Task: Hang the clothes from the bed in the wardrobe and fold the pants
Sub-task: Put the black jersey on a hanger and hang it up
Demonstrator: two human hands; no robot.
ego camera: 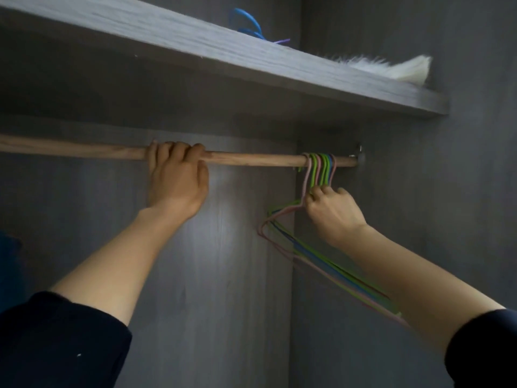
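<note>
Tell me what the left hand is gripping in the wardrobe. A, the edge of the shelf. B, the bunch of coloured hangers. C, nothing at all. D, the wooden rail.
D: the left hand has its fingers curled over the wooden rail, while the right hand holds the coloured hangers near the rail's right end.

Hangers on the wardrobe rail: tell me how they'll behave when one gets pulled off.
The hangers look thin and wire-like, so probably light and slightly springy. Their hooks crowd together on the rail above the gripping right hand, so they may tangle. Hanging freely, they likely swing when pushed.
</note>
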